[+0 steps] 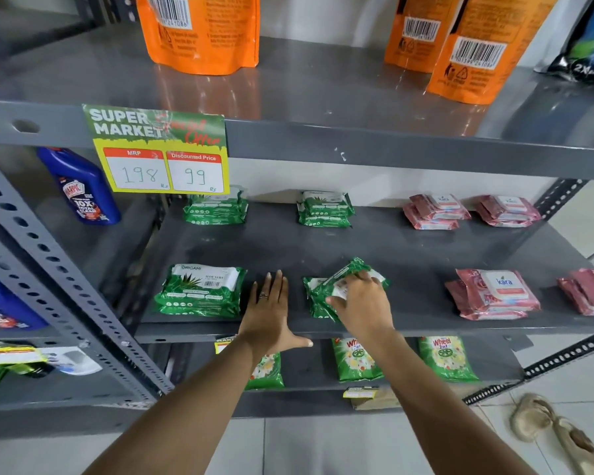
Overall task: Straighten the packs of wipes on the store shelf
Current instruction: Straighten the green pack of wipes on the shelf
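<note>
1. Right hand [359,303] grasps the skewed top green wipes pack [348,281] — front of the grey shelf [408,248].
2. Left hand [271,311] rests flat, fingers spread, holding nothing — just left of that pack.

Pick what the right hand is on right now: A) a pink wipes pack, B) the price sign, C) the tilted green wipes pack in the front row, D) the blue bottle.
C: the right hand grips the crooked green wipes pack on top of its stack, while the left hand lies flat on the bare shelf beside it.
</note>
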